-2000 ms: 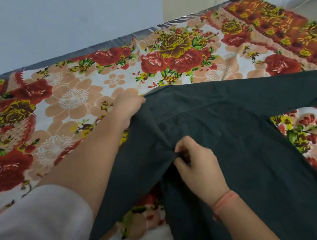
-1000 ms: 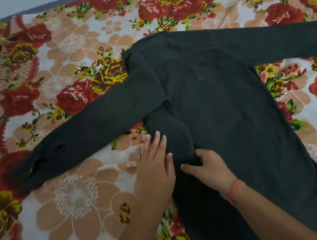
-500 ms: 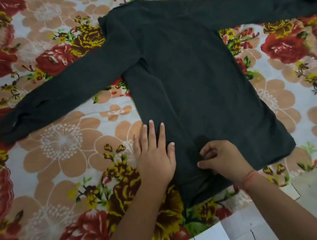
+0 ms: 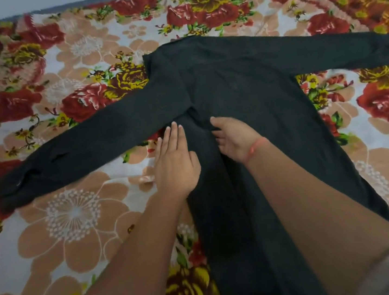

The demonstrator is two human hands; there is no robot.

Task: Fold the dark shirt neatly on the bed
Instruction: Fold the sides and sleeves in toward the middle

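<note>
on the bed point(image 4: 77, 233), over a floral sheet, the dark shirt point(image 4: 242, 88) lay spread out flat, as it had half a second before. both hands had moved up the garment since that frame: they then worked low on the body near the hem, and now sat just under the armpit on the person's left side. the bed edge and floor tiles seen earlier had gone out of view, and the forearms now covered the lower body of the shirt.

the left hand point(image 4: 176, 166) lay flat, partly on the sheet and partly on the side edge of the shirt, its fingers point(image 4: 175, 137) straight and pressed together, tips touching the lower edge of the left sleeve point(image 4: 90, 139). the right hand point(image 4: 235, 140), with a red thread point(image 4: 255, 146) at the wrist, rested on the shirt body just beside it; its fingers point(image 4: 217, 121) were curled against a crease in the cloth, and whether they pinched it could not be told.

the shirt was a plain, very dark green-black. the left sleeve ran out and down toward the near left, its cuff rumpled. the right sleeve point(image 4: 335, 56) ran straight out past the right edge of view. the collar end pointed away from the person.
</note>
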